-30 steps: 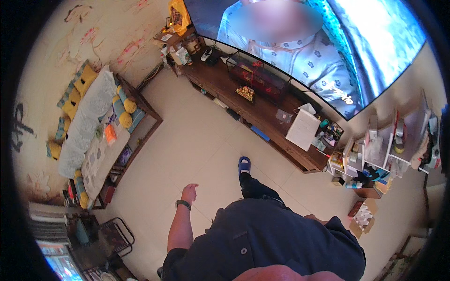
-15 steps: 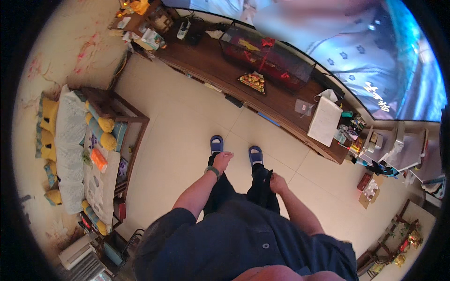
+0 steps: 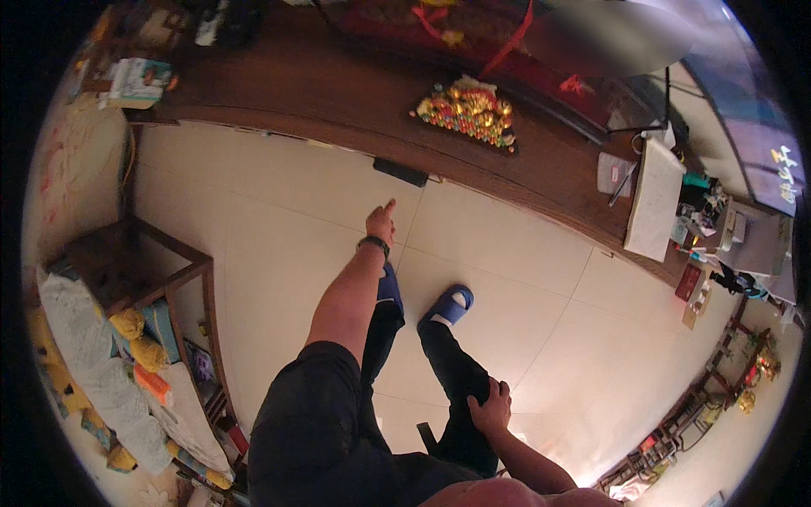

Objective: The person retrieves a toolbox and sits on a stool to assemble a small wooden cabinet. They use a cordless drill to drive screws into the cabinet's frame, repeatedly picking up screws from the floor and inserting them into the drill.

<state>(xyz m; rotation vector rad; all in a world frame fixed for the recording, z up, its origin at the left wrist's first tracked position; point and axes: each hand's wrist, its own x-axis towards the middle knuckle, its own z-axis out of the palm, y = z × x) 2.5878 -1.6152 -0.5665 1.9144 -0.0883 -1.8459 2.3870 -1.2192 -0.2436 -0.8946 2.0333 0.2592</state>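
Observation:
My left hand [image 3: 382, 223] reaches forward above the tiled floor, a finger stretched out and nothing in it. A dark watch or band [image 3: 372, 245] circles that wrist. Beyond its fingertips, a black oblong thing [image 3: 400, 172] juts from the front of the long brown cabinet [image 3: 287, 93]; a gap shows between them. Resting on my right thigh, over the dark trousers [image 3: 452, 363], is my right hand [image 3: 492, 409], fingers spread and holding nothing. A dark strap-like piece [image 3: 427, 438] hangs between my legs. Blue slippers [image 3: 449, 305] are on my feet.
On the cabinet stand a gold and red ornament [image 3: 466, 114], a dark glass tank [image 3: 583, 106] and a white slab [image 3: 655, 198]. A wooden-framed sofa [image 3: 177, 380] lies at the left. A small red box [image 3: 688, 281] sits on the right.
I have come nearer the cabinet and bent lower. My left hand has stretched forward toward the black oblong thing. My right hand has come to rest flat on my thigh.

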